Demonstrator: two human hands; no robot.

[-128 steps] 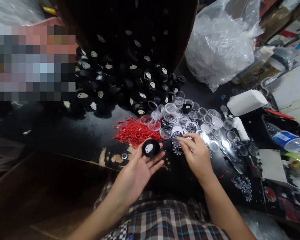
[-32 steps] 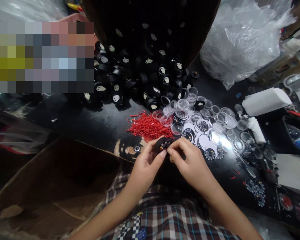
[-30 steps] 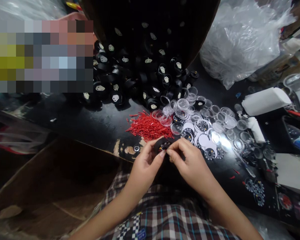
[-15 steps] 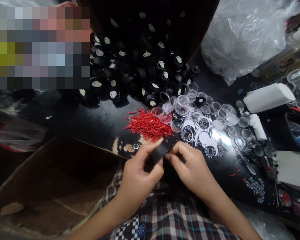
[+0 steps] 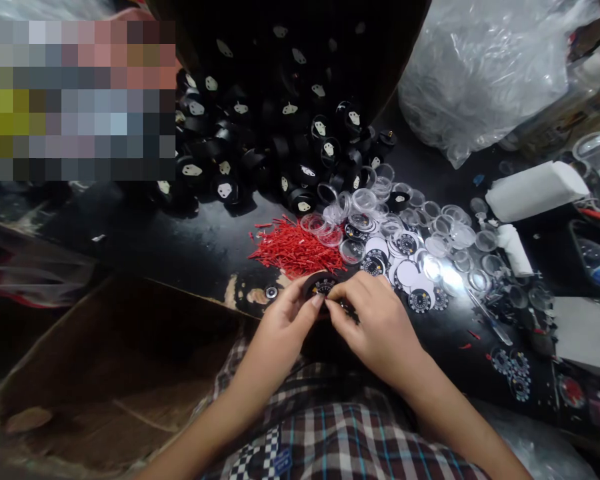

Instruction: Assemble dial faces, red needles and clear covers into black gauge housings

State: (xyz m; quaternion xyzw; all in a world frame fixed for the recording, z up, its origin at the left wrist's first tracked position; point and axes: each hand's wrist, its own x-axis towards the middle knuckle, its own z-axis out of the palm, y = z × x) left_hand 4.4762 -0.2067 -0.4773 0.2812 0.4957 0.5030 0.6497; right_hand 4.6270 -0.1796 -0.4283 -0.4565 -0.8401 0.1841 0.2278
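Observation:
My left hand point(image 5: 285, 330) is closed around a round black gauge point(image 5: 320, 285), its dial with white markings turned up toward me. Over that dial, the thumb and forefinger of my right hand point(image 5: 377, 323) are pinched together; anything between them is too small or hidden to make out. Just beyond the gauge lies a heap of thin red pointers point(image 5: 297, 248). Printed dial discs point(image 5: 420, 300) and plain white discs point(image 5: 408, 275) overlap to the right of it, with clear plastic covers point(image 5: 364, 200) scattered among and behind them.
Black gauge cases point(image 5: 225, 192) with pale plates pile up at the back. A tweezers-like metal tool point(image 5: 490, 319) lies at right, near a white roll point(image 5: 537, 191). A clear plastic bag point(image 5: 480, 80) stands back right. An open carton point(image 5: 105, 393) is below the table edge, left.
The black gauge has been turned from its side so that its dial faces up. My right hand has moved its fingertips over the dial.

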